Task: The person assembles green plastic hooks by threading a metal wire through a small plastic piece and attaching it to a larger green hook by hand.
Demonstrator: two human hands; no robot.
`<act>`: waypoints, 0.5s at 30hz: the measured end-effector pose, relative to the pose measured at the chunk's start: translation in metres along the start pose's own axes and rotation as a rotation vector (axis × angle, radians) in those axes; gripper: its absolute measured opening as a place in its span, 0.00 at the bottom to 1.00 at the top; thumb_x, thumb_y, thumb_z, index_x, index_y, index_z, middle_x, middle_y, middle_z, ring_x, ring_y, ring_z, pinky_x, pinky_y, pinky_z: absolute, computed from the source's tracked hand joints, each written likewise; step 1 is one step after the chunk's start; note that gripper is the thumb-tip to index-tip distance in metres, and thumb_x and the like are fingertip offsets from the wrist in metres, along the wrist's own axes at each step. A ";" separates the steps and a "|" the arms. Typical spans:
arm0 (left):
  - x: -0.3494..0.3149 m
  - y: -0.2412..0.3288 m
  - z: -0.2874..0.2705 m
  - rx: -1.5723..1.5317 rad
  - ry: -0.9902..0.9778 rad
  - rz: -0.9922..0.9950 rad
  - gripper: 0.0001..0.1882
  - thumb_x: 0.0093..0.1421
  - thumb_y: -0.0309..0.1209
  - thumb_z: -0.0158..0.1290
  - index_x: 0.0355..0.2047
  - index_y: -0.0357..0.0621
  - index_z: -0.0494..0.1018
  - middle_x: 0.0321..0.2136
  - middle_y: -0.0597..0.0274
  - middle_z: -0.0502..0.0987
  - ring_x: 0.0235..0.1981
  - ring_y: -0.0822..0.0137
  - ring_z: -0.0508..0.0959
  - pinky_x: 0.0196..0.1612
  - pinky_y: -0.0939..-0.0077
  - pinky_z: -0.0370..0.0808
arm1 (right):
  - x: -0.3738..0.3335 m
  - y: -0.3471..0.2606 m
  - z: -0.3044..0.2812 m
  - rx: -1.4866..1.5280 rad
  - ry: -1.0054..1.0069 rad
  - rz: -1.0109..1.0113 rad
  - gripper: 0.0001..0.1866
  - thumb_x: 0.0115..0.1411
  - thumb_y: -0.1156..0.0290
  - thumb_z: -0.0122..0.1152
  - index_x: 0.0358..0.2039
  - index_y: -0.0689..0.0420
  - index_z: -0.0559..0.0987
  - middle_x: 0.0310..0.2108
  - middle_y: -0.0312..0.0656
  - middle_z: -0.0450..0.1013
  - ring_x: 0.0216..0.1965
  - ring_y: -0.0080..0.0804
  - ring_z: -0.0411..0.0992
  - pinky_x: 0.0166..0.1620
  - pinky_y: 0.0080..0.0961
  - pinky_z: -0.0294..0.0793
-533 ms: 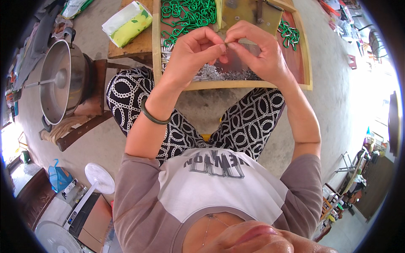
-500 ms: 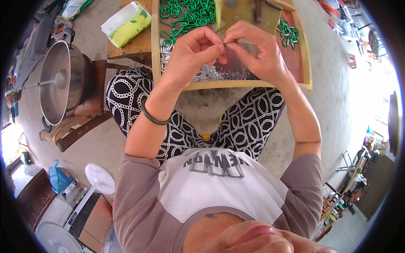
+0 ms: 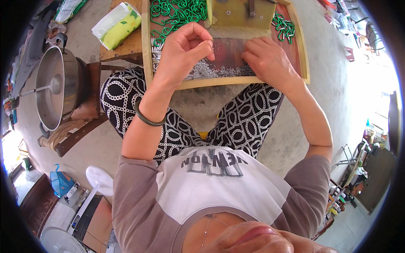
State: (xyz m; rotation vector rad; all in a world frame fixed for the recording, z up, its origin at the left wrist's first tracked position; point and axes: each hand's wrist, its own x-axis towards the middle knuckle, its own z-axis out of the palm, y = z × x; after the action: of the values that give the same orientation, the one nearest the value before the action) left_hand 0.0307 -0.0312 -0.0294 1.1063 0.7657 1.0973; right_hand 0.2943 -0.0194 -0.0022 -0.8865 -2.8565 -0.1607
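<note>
Right fingers (image 3: 252, 54), moved away from the nearly closed left fingers (image 3: 203, 50), curl near metal pieces (image 3: 215, 71); holds unclear.

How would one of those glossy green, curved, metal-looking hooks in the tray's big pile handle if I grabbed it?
The glossy green, curved, metal-looking hooks would probably snag on one another, since their bends overlap in the heap. One is likely light, being slim beside the bare left hand. It may feel stiff too, as the hooks hold crisp curves.
</note>
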 end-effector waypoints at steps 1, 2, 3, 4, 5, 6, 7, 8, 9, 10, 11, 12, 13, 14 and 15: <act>0.000 0.000 -0.002 0.010 0.001 0.001 0.02 0.66 0.24 0.55 0.38 0.43 0.74 0.33 0.68 0.76 0.31 0.75 0.78 0.34 0.82 0.69 | 0.002 -0.002 -0.001 0.001 0.003 0.005 0.04 0.48 0.73 0.63 0.27 0.57 0.79 0.31 0.39 0.71 0.40 0.36 0.73 0.45 0.31 0.74; 0.002 -0.001 0.000 0.017 -0.003 0.004 0.02 0.65 0.24 0.55 0.38 0.43 0.74 0.33 0.68 0.77 0.31 0.75 0.79 0.34 0.82 0.69 | 0.001 -0.001 -0.004 -0.043 -0.032 -0.031 0.04 0.48 0.72 0.63 0.26 0.57 0.79 0.31 0.38 0.72 0.41 0.35 0.73 0.45 0.30 0.73; 0.003 0.001 0.001 0.018 -0.016 0.003 0.02 0.65 0.24 0.55 0.38 0.43 0.74 0.33 0.68 0.77 0.31 0.75 0.79 0.34 0.82 0.69 | 0.000 -0.002 -0.005 -0.088 -0.067 -0.061 0.04 0.48 0.71 0.62 0.25 0.56 0.79 0.31 0.38 0.72 0.41 0.34 0.73 0.46 0.29 0.73; 0.002 0.004 0.003 0.059 0.002 -0.012 0.02 0.65 0.24 0.55 0.38 0.43 0.74 0.33 0.68 0.77 0.32 0.74 0.78 0.35 0.81 0.70 | -0.001 -0.003 -0.004 -0.092 -0.064 -0.042 0.04 0.48 0.71 0.62 0.25 0.56 0.79 0.31 0.38 0.72 0.41 0.34 0.73 0.46 0.29 0.73; 0.005 0.006 0.008 0.097 0.004 -0.020 0.03 0.66 0.24 0.55 0.39 0.42 0.74 0.33 0.67 0.76 0.32 0.74 0.78 0.35 0.81 0.71 | -0.003 -0.002 -0.003 -0.098 -0.084 -0.097 0.05 0.49 0.70 0.61 0.26 0.56 0.79 0.31 0.38 0.70 0.40 0.34 0.72 0.46 0.30 0.73; 0.006 0.004 0.007 0.104 0.007 -0.004 0.03 0.66 0.25 0.55 0.39 0.41 0.74 0.32 0.66 0.76 0.32 0.73 0.78 0.36 0.80 0.71 | -0.005 0.001 -0.006 -0.120 -0.114 -0.141 0.05 0.49 0.69 0.60 0.26 0.56 0.78 0.31 0.37 0.69 0.40 0.34 0.72 0.45 0.30 0.72; 0.005 0.001 0.004 0.111 0.004 0.009 0.03 0.66 0.25 0.55 0.39 0.40 0.74 0.32 0.66 0.76 0.32 0.73 0.78 0.37 0.80 0.72 | -0.004 0.002 -0.003 -0.120 -0.112 -0.158 0.05 0.50 0.68 0.60 0.26 0.55 0.78 0.31 0.37 0.69 0.41 0.33 0.72 0.46 0.30 0.72; 0.004 0.000 0.004 0.120 0.027 0.017 0.03 0.66 0.25 0.55 0.39 0.39 0.74 0.31 0.64 0.76 0.33 0.73 0.77 0.38 0.79 0.73 | -0.002 0.004 0.002 -0.131 -0.122 -0.166 0.05 0.51 0.68 0.60 0.26 0.54 0.78 0.31 0.36 0.70 0.41 0.32 0.72 0.46 0.30 0.73; 0.002 -0.001 0.001 0.161 0.043 -0.009 0.04 0.66 0.25 0.55 0.39 0.39 0.74 0.32 0.64 0.76 0.33 0.72 0.77 0.38 0.79 0.73 | -0.001 0.008 0.007 -0.116 -0.091 -0.179 0.05 0.52 0.68 0.59 0.26 0.54 0.77 0.32 0.36 0.71 0.42 0.33 0.73 0.46 0.30 0.73; 0.002 -0.003 -0.002 0.176 0.034 0.022 0.04 0.66 0.26 0.55 0.39 0.40 0.74 0.32 0.64 0.76 0.32 0.72 0.76 0.38 0.78 0.73 | 0.001 0.012 0.011 -0.108 -0.064 -0.194 0.05 0.53 0.68 0.59 0.25 0.54 0.77 0.32 0.35 0.71 0.42 0.33 0.73 0.46 0.30 0.73; 0.002 -0.001 0.001 0.187 0.009 0.054 0.04 0.66 0.26 0.55 0.40 0.40 0.73 0.34 0.63 0.76 0.33 0.72 0.76 0.39 0.78 0.73 | 0.001 0.015 0.019 -0.070 -0.062 -0.156 0.05 0.53 0.67 0.60 0.25 0.54 0.77 0.33 0.36 0.72 0.42 0.32 0.73 0.47 0.30 0.73; 0.003 0.000 0.005 0.180 -0.023 0.054 0.04 0.66 0.22 0.54 0.41 0.37 0.72 0.33 0.64 0.75 0.33 0.73 0.77 0.41 0.80 0.74 | -0.002 0.018 0.023 -0.028 -0.059 -0.112 0.06 0.53 0.66 0.62 0.25 0.54 0.77 0.33 0.37 0.72 0.43 0.32 0.74 0.48 0.31 0.73; 0.003 0.001 0.008 0.211 -0.048 0.083 0.04 0.65 0.20 0.53 0.40 0.36 0.72 0.36 0.62 0.74 0.35 0.72 0.77 0.42 0.79 0.74 | 0.000 0.018 0.021 0.059 -0.011 -0.060 0.06 0.53 0.66 0.63 0.26 0.55 0.77 0.33 0.38 0.73 0.42 0.34 0.75 0.46 0.32 0.74; 0.003 -0.001 0.010 0.217 -0.091 0.146 0.05 0.64 0.18 0.52 0.40 0.36 0.72 0.40 0.58 0.75 0.36 0.70 0.77 0.42 0.78 0.74 | 0.003 0.015 0.018 0.148 0.047 -0.023 0.07 0.53 0.66 0.64 0.26 0.56 0.78 0.33 0.39 0.74 0.41 0.36 0.76 0.45 0.34 0.75; 0.001 0.000 0.015 0.259 -0.119 0.198 0.05 0.64 0.18 0.52 0.40 0.36 0.71 0.43 0.56 0.75 0.38 0.69 0.78 0.44 0.77 0.75 | 0.004 0.010 0.011 0.127 0.053 0.005 0.07 0.53 0.66 0.64 0.26 0.56 0.78 0.33 0.39 0.74 0.41 0.36 0.76 0.45 0.34 0.75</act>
State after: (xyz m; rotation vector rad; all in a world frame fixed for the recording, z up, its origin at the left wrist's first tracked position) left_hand 0.0452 -0.0345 -0.0251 1.4792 0.7290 1.1064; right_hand 0.2953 -0.0075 -0.0116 -0.8511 -2.7792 -0.0021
